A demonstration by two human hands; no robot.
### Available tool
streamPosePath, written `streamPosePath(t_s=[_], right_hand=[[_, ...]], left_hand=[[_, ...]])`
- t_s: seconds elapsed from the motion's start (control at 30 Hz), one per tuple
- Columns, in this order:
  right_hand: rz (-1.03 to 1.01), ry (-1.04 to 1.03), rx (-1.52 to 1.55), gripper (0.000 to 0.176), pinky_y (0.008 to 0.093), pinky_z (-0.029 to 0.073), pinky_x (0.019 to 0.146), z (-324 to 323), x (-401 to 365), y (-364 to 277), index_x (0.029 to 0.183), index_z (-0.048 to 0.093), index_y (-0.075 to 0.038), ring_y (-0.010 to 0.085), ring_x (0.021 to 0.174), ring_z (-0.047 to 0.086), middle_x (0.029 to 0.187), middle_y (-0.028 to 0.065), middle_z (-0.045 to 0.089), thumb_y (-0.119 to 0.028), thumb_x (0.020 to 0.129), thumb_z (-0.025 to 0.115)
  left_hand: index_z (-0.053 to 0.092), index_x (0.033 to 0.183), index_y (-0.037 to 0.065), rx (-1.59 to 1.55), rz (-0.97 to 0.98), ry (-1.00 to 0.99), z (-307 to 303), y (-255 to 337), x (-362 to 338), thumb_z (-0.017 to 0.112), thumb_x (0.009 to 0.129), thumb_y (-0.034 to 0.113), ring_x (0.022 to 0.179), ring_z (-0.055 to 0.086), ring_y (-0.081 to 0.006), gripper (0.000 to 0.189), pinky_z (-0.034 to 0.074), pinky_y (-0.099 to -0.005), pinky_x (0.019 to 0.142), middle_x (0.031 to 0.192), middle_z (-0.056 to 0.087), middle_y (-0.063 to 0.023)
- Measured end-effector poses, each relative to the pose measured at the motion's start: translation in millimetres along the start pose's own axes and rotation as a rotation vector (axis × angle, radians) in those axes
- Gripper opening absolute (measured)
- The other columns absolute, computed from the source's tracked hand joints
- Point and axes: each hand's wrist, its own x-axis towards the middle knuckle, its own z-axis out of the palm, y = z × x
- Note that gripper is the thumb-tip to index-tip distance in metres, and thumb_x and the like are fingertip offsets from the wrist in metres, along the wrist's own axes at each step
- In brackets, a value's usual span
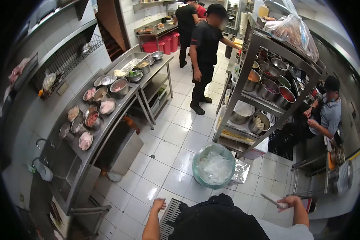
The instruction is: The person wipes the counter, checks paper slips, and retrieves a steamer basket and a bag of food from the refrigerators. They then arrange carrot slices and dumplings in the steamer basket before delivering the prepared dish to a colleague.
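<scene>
My left hand (159,204) hangs low at the bottom of the view, over the floor beside a metal drain grate (171,214). Its fingers are loosely bent and a little apart, with nothing visible in them. Out to the right, my right hand (291,203) is closed around one end of a flat, pale, blade-like tool (271,197). The tool points left, above the tiles, and touches nothing else. Ahead of me stands a round greenish bin (194,168) lined with clear plastic, with a foil-like silvery box (240,171) beside it.
On the left, a steel counter (120,105) carries several metal bowls of raw meat. A steel shelf rack (264,44) with food pots stands right. One person (206,52) stands in the tiled aisle, another (328,108) works at far right, more behind. Red bins (174,41) stand at the back.
</scene>
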Motion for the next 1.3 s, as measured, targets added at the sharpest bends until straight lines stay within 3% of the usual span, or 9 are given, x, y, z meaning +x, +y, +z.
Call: streamPosePath(t_s=[0.27, 0.33, 0.47, 0.6, 0.73, 0.9, 1.07, 1.13, 1.3], right_hand=[[-0.484, -0.41, 0.104, 0.046, 0.0475, 0.059, 0.083, 243, 17, -124, 0.13, 0.046, -0.002, 0.0276, 0.085, 0.07, 0.101, 0.0164, 0.065, -0.023, 0.095, 0.066], [-0.553, -0.541, 0.159, 0.049, 0.0467, 0.059, 0.082, 283, 28, -153, 0.135, 0.042, -0.004, 0.0288, 0.086, 0.071, 0.106, 0.0188, 0.066, -0.02, 0.095, 0.066], [-0.631, -0.551, 0.103, 0.048, 0.0431, 0.06, 0.077, 357, 46, -229, 0.135, 0.041, -0.005, 0.0293, 0.09, 0.071, 0.113, 0.021, 0.066, -0.018, 0.095, 0.065], [-0.837, -0.258, -0.086, 0.039, 0.0418, 0.059, 0.073, 441, 82, -329, 0.122, 0.046, -0.004, 0.0268, 0.085, 0.072, 0.106, 0.0164, 0.068, -0.024, 0.095, 0.067], [-1.209, 0.253, -0.76, 0.044, 0.0426, 0.053, 0.077, 536, 64, -439, 0.118, 0.052, -0.002, 0.0352, 0.088, 0.069, 0.099, 0.0184, 0.066, -0.026, 0.087, 0.073], [-1.784, -0.042, -0.841, 0.051, 0.0429, 0.049, 0.095, 617, 60, -539, 0.13, 0.053, -0.004, 0.0375, 0.11, 0.059, 0.123, 0.0201, 0.06, -0.02, 0.086, 0.073], [-1.814, -0.001, -0.737, 0.054, 0.0409, 0.05, 0.094, 670, 66, -615, 0.127, 0.057, -0.004, 0.0354, 0.11, 0.059, 0.12, 0.0162, 0.06, -0.021, 0.081, 0.079], [-1.621, 0.009, -0.64, 0.056, 0.0396, 0.052, 0.09, 686, 70, -640, 0.127, 0.057, -0.005, 0.0319, 0.105, 0.061, 0.115, 0.0144, 0.061, -0.023, 0.08, 0.082], [-1.55, 0.064, -0.562, 0.052, 0.0339, 0.054, 0.08, 715, 57, -695, 0.125, 0.059, -0.007, 0.0224, 0.088, 0.064, 0.101, 0.0096, 0.062, -0.02, 0.08, 0.082]], left_hand=[[0.065, 0.118, 0.003, 0.17, 0.445, -0.649, 69, 276, -27, 0.055, 0.101, 0.037, 0.098, 0.067, -0.0162, 0.039, 0.055, -0.0326, 0.081, 0.105, 0.072, -0.0078], [0.061, 0.123, 0.001, 0.246, 0.46, -0.862, 102, 309, -23, 0.051, 0.103, 0.039, 0.109, 0.065, -0.0218, 0.044, 0.055, -0.037, 0.091, 0.118, 0.067, -0.0129], [0.051, 0.13, 0.002, 0.213, 0.397, -1.072, 126, 348, -37, 0.05, 0.104, 0.038, 0.111, 0.064, -0.0231, 0.044, 0.057, -0.0374, 0.089, 0.12, 0.064, -0.0128], [0.045, 0.131, 0.004, -0.071, 0.376, -0.807, 94, 389, -46, 0.051, 0.104, 0.031, 0.112, 0.062, -0.023, 0.039, 0.055, -0.0404, 0.089, 0.124, 0.059, -0.0117], [0.046, 0.12, 0.006, -0.586, 0.472, -0.467, 28, 430, -11, 0.053, 0.103, 0.029, 0.105, 0.062, -0.025, 0.03, 0.054, -0.0464, 0.088, 0.117, 0.058, -0.0126], [0.045, 0.115, 0.006, -0.958, 0.663, -0.32, -39, 521, -4, 0.053, 0.103, 0.033, 0.091, 0.059, -0.0243, 0.03, 0.051, -0.0498, 0.09, 0.097, 0.057, -0.0106], [0.043, 0.124, 0.005, -1.047, 0.781, -0.373, -88, 598, 16, 0.052, 0.102, 0.026, 0.089, 0.057, -0.0252, 0.032, 0.051, -0.0499, 0.09, 0.095, 0.055, -0.0121], [0.041, 0.128, 0.004, -1.036, 0.784, -0.402, -102, 622, 35, 0.053, 0.1, 0.022, 0.09, 0.057, -0.0247, 0.035, 0.05, -0.0491, 0.09, 0.096, 0.055, -0.0121], [0.039, 0.131, 0.002, -0.832, 0.924, -0.426, -137, 667, 44, 0.058, 0.093, 0.016, 0.092, 0.055, -0.0219, 0.045, 0.048, -0.0416, 0.089, 0.099, 0.054, -0.0113]])
